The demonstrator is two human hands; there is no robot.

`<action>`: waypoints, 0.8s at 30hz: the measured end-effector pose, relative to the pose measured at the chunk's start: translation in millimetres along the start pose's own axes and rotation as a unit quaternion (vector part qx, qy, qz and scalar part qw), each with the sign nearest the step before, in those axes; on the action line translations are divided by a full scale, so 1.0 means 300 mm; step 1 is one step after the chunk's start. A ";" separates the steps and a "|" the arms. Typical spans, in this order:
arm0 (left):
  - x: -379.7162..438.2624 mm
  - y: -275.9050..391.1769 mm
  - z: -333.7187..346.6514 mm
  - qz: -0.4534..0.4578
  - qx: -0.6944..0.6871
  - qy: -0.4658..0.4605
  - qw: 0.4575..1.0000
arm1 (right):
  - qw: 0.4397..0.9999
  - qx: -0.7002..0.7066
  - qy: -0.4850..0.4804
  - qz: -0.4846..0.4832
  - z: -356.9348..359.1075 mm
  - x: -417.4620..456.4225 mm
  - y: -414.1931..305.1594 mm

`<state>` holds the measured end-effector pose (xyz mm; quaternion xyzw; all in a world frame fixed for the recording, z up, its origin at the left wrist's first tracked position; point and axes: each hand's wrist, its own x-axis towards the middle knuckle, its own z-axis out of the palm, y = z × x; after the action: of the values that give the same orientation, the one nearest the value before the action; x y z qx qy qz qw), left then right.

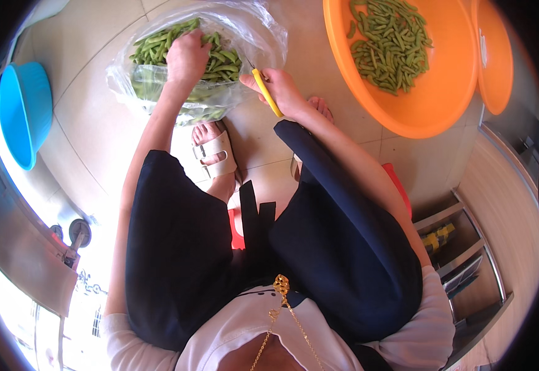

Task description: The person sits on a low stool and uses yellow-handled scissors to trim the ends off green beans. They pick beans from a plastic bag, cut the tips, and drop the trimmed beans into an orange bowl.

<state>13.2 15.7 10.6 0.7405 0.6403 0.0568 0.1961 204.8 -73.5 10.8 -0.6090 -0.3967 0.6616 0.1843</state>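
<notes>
My left hand [187, 58] reaches into an open clear plastic bag [260, 28] on the floor. Its fingers touch green soybean pods [225, 65], and whether they grip any is hidden. To the right of the bag, my right hand [281, 90] is closed around yellow-handled scissors [265, 92]. Their thin metal tip points toward the bag's edge. More pods [392, 46] lie inside a large orange plastic basin [429, 113] at the upper right.
A blue plastic basin [28, 116] stands at the left. Another orange basin [496, 65] is beyond the large one. My sandalled foot [213, 148] is just below the bag. Shelves [454, 250] stand at the right, and a caster wheel [80, 233] shows at the left.
</notes>
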 end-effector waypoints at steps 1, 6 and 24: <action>0.014 0.020 0.004 -0.019 0.032 -0.034 0.999 | 1.000 -0.001 -0.002 0.003 0.000 0.002 0.004; 0.054 -0.004 0.063 -0.021 0.098 -0.062 0.993 | 1.000 -0.018 -0.005 -0.003 0.001 -0.005 0.004; -0.116 0.018 0.016 -0.388 -0.781 -0.060 0.486 | 0.996 -0.011 -0.034 -0.079 0.069 -0.037 -0.022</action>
<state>13.8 -19.8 13.8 -0.0385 0.5423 0.4071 0.7339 185.7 -83.6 21.9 -0.5546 -0.4566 0.6613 0.2158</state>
